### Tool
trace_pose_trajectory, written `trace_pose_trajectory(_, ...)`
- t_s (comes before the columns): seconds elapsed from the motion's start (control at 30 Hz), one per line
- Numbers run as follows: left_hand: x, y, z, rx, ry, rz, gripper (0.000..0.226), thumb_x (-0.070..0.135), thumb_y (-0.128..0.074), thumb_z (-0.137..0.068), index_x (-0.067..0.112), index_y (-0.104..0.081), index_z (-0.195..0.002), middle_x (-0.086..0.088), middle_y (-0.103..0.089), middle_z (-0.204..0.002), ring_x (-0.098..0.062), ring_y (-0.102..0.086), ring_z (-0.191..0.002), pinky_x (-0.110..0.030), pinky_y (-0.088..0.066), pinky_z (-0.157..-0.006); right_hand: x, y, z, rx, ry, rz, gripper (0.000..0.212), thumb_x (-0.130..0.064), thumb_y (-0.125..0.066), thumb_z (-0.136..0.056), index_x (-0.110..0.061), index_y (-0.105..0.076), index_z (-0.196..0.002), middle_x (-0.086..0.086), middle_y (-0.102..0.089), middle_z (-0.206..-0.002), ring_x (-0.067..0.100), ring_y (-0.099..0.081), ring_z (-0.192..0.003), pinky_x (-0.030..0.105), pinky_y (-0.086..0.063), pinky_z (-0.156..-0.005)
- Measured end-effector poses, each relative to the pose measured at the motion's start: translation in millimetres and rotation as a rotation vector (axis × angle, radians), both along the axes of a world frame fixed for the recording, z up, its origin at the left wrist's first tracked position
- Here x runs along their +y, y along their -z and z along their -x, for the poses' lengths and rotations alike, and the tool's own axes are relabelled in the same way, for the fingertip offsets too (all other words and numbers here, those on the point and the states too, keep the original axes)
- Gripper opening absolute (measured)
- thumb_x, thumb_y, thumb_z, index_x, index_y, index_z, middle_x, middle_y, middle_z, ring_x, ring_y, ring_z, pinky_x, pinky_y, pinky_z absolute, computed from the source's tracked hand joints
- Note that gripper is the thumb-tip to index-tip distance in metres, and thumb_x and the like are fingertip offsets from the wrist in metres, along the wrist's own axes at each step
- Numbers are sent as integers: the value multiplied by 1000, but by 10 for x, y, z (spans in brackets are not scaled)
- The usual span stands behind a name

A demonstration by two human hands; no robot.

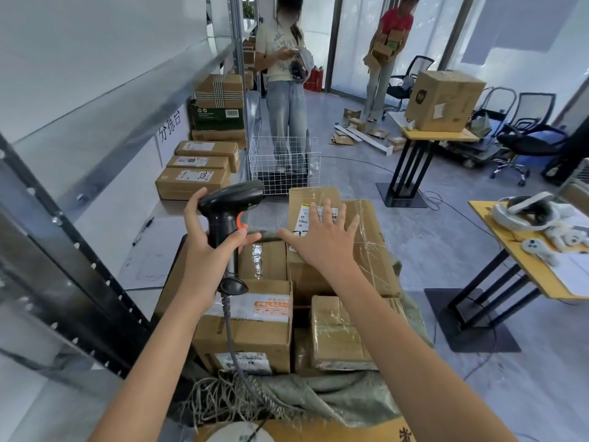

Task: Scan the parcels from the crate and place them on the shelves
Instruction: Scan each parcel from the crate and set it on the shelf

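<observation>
- Head view, closest in: a frayed green sack [334, 397] bunches around the heap of parcels right below me, with the scanner's grey cable [237, 362] trailing down across it.
- My left hand [207, 250] is wrapped round the handle of the black barcode scanner [228, 215], thumb up beside the head, fingers curled near the orange trigger; the scanner stands upright over the pile.
- Under the scanner's base sits a parcel with an orange-printed tape strip [251, 327], a white label on its front face.
- To its right, a tape-wrapped parcel [338, 333] lies lower in the heap.
- My right hand [322, 240] is flat and spread wide, fingers straight, over the top of the big taped parcel [366, 250], holding nothing; I can't tell whether the palm is touching the cardboard.
- The fingertips reach the parcel's white shipping label [306, 215].
- Left of me, the metal shelf [105, 100] runs away, with a sheet of paper [156, 250] and a pen [143, 231] on its lower level.
- Further along that level, three flat labelled parcels [197, 170] lie one behind another, and taller boxes [220, 103] are stacked beyond.
- Past the heap, a white wire crate [283, 167] stands on the floor.
- Right side: a yellow table [522, 250] carrying a white headset [526, 212] and controllers.
- Far back, a person in jeans [283, 74], another in a red top [389, 43] hugging small boxes, and a large carton [446, 100] on a stand.
</observation>
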State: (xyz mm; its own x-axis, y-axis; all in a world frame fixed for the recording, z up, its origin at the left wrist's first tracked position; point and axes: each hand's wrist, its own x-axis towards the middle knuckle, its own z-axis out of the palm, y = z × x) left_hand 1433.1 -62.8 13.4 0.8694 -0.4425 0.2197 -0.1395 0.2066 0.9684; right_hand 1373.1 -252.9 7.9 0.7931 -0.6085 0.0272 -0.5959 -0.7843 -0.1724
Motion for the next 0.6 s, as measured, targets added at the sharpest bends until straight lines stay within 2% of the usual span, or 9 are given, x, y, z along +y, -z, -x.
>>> trace_pose_trajectory(0.1, 17, 0, 20, -7, -2, 10, 78, 18, -75, -88, 57, -35, -142, 0, -60, -141, -32, -77, -97, -54, -44, -111, 2, 2, 0, -12, -16, -6, 99, -82, -26, -90, -16, -8, -161, 13, 0, -168, 36, 8, -154, 57, 10, -120)
trace_pose_trajectory(0.23, 76, 10, 50, -22, -14, 3, 80, 29, -80, -81, 60, -36, -140, 2, -69, -130, -33, -78, -96, -53, -47, -107, -16, 13, -22, -27, -38, 15, 95, -78, -24, -93, -13, -9, -161, 15, -3, -168, 34, 4, -155, 51, 8, -122)
trace_pose_trajectory(0.3, 121, 22, 98, -51, -31, -10, 77, 22, -78, -86, 60, -36, -140, 6, -66, -135, -31, -78, -95, -54, -47, -107, -16, 7, -26, -41, -49, 10, 94, -76, -22, -94, -11, -9, -161, 16, -4, -168, 34, 2, -155, 50, 7, -122)
trace_pose_trajectory(0.33, 143, 21, 139, -70, -40, -19, 77, 16, -76, -90, 59, -36, -140, 16, -64, -134, -29, -78, -95, -52, -46, -107, -12, -1, -22, -48, -58, 12, 93, -75, -21, -95, -10, -9, -160, 17, -5, -167, 34, 2, -155, 49, 7, -123)
trace_pose_trajectory(0.37, 167, 20, 177, -87, -53, -31, 78, 10, -74, -93, 59, -36, -140, 26, -64, -130, -27, -78, -95, -49, -47, -106, -6, -17, -16, -56, -70, 17, 91, -73, -20, -96, -10, -10, -160, 17, -5, -167, 34, 1, -155, 49, 6, -123)
trace_pose_trajectory(0.4, 191, 16, 211, -101, -70, -41, 79, 4, -71, -95, 57, -35, -142, 28, -64, -128, -24, -78, -97, -44, -49, -104, 2, -41, -8, -68, -86, 22, 88, -71, -20, -98, -9, -11, -160, 18, -6, -167, 35, 0, -155, 49, 5, -123)
trace_pose_trajectory(0.5, 298, -25, 321, -116, -140, -48, 82, -3, -69, -93, 51, -34, -144, -3, -54, -148, -25, -74, -109, -23, -56, -93, 58, -159, 28, -121, -152, 15, 81, -64, -23, -102, -8, -13, -160, 20, -7, -166, 36, -3, -155, 50, -2, -125)
trace_pose_trajectory(0.53, 343, -49, 392, -121, -162, -43, 82, -4, -69, -93, 52, -35, -143, -6, -51, -150, -26, -74, -108, -20, -56, -92, 92, -207, 44, -136, -184, 20, 80, -62, -24, -102, -8, -12, -160, 20, -8, -166, 35, -3, -155, 50, -2, -125)
trace_pose_trajectory(0.6, 444, -105, 612, -171, -226, -57, 81, -5, -68, -93, 51, -36, -142, 6, -52, -145, -19, -76, -103, -14, -54, -89, 205, -293, 87, -159, -271, 29, 77, -60, -25, -103, -10, -12, -160, 18, -8, -167, 33, -2, -155, 48, 0, -125)
